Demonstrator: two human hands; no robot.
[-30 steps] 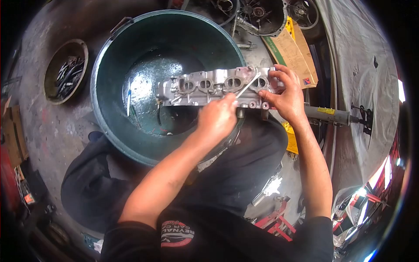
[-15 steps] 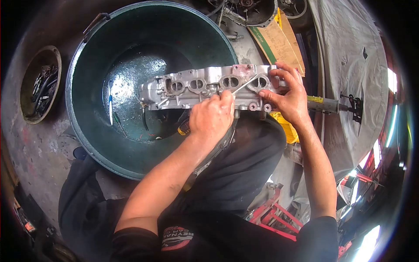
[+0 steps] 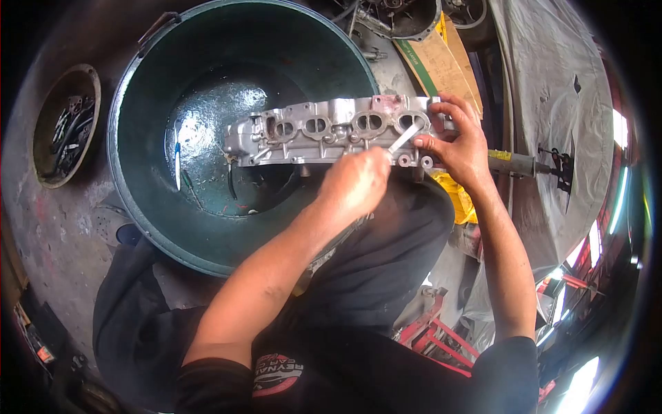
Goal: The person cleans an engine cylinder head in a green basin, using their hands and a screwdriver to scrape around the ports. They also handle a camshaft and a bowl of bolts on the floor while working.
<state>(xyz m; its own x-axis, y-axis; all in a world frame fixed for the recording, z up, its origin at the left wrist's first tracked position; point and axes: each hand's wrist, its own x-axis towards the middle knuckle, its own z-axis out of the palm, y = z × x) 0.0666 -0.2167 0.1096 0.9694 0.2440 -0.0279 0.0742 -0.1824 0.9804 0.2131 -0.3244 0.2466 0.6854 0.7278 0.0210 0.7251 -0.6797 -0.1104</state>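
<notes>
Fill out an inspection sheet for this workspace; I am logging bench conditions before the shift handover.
Surface: stained concrete floor; no bench seen.
Job's things: cast metal engine part with oval ports lies across the rim of the green tub; thin metal tool rests against a port near its right end.
Clutter: small round tray of metal bits at left; cardboard box behind; yellow item by the knee.
Grippers: left hand closed on the tool; right hand grips the part's right end.
Cables: nothing seen.
Surroundings: grey tarp at right, red metal frame below, other engine parts at top.
</notes>
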